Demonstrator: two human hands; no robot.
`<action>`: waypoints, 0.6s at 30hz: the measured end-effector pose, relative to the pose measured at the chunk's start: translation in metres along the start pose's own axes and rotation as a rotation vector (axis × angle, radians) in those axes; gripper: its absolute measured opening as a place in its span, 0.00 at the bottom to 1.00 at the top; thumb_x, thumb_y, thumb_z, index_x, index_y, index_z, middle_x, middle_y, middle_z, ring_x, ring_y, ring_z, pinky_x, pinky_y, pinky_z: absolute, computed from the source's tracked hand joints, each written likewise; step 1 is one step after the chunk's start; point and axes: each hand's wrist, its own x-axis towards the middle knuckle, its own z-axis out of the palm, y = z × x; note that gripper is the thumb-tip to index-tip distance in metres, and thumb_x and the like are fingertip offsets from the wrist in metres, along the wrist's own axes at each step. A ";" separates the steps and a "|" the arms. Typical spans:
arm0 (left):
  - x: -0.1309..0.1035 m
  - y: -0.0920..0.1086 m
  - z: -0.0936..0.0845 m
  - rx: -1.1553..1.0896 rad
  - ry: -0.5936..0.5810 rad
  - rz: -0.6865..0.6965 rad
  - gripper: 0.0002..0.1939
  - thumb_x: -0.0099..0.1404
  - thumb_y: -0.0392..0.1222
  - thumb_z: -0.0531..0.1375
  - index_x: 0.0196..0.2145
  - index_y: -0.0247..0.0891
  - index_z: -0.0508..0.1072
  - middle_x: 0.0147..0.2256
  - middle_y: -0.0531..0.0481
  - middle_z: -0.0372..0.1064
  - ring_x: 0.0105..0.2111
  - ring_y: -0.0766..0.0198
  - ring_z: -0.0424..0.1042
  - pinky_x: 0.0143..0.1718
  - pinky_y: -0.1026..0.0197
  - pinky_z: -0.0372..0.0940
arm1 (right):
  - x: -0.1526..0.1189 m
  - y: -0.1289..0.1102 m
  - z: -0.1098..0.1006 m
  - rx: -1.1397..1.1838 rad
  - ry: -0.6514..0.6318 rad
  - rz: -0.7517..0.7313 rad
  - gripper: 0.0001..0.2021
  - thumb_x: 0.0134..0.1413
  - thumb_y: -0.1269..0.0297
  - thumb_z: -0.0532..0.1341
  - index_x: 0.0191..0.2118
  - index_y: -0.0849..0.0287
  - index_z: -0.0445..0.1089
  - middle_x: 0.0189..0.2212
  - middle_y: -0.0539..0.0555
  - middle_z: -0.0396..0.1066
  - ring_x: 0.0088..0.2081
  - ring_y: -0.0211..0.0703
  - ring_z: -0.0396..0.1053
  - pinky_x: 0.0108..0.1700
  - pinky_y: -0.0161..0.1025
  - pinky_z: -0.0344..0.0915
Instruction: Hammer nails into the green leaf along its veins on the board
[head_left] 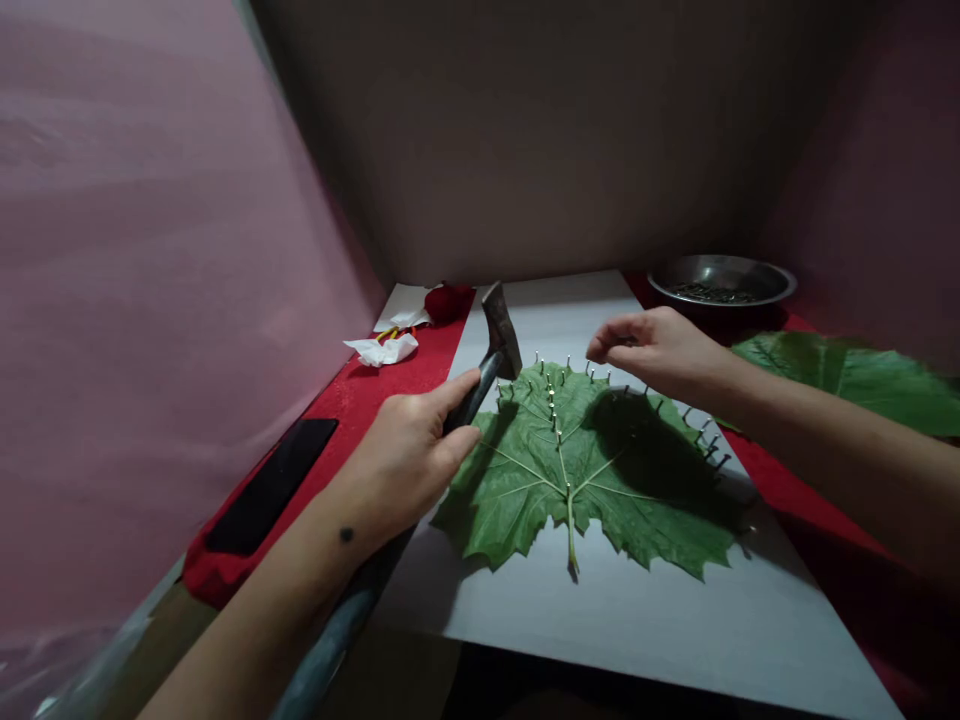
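My left hand is wrapped round the dark handle of a hammer, whose metal head is raised near the leaf's upper left edge. A large green leaf lies on a white board, its stem toward me. Several nails stand upright along its central vein and around its upper and right edges. Over the leaf's top right edge hovers my right hand, fingers curled together; whatever the fingertips may hold is too small to make out.
A metal bowl with many nails stands at the back right, near another green leaf. On the red cloth at left lie a black phone-like object, crumpled white tissue and a red ball-like item.
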 end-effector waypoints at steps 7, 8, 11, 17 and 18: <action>-0.004 0.007 -0.001 -0.017 0.198 -0.027 0.28 0.58 0.42 0.58 0.57 0.38 0.65 0.28 0.52 0.71 0.20 0.70 0.63 0.22 0.67 0.62 | -0.043 0.028 -0.019 -0.020 0.210 0.095 0.08 0.43 0.70 0.56 0.28 0.57 0.73 0.22 0.50 0.71 0.18 0.32 0.57 0.22 0.35 0.53; -0.002 0.004 0.004 0.019 0.108 -0.024 0.28 0.58 0.41 0.57 0.57 0.35 0.66 0.27 0.51 0.71 0.21 0.69 0.64 0.23 0.66 0.62 | -0.047 0.032 -0.021 -0.013 0.234 0.111 0.08 0.43 0.69 0.56 0.29 0.57 0.73 0.21 0.49 0.70 0.17 0.32 0.56 0.21 0.35 0.52; 0.002 -0.004 0.016 0.068 -0.052 -0.045 0.27 0.58 0.40 0.56 0.56 0.35 0.66 0.22 0.54 0.66 0.18 0.68 0.61 0.21 0.66 0.61 | -0.051 0.044 -0.022 0.011 0.285 0.119 0.08 0.44 0.68 0.56 0.28 0.58 0.73 0.23 0.51 0.72 0.19 0.33 0.59 0.22 0.35 0.53; -0.001 0.012 0.000 -0.094 0.046 -0.088 0.28 0.57 0.41 0.58 0.57 0.41 0.66 0.21 0.57 0.61 0.16 0.71 0.60 0.17 0.67 0.58 | -0.049 0.059 -0.022 0.038 0.302 0.089 0.08 0.44 0.68 0.57 0.29 0.59 0.73 0.22 0.51 0.71 0.21 0.35 0.62 0.23 0.35 0.55; -0.002 0.016 -0.005 -0.121 0.075 -0.093 0.28 0.57 0.41 0.59 0.57 0.42 0.66 0.21 0.58 0.61 0.16 0.71 0.60 0.17 0.68 0.58 | -0.049 0.061 -0.022 0.041 0.305 0.089 0.08 0.44 0.68 0.57 0.29 0.59 0.73 0.22 0.51 0.71 0.20 0.35 0.61 0.22 0.35 0.55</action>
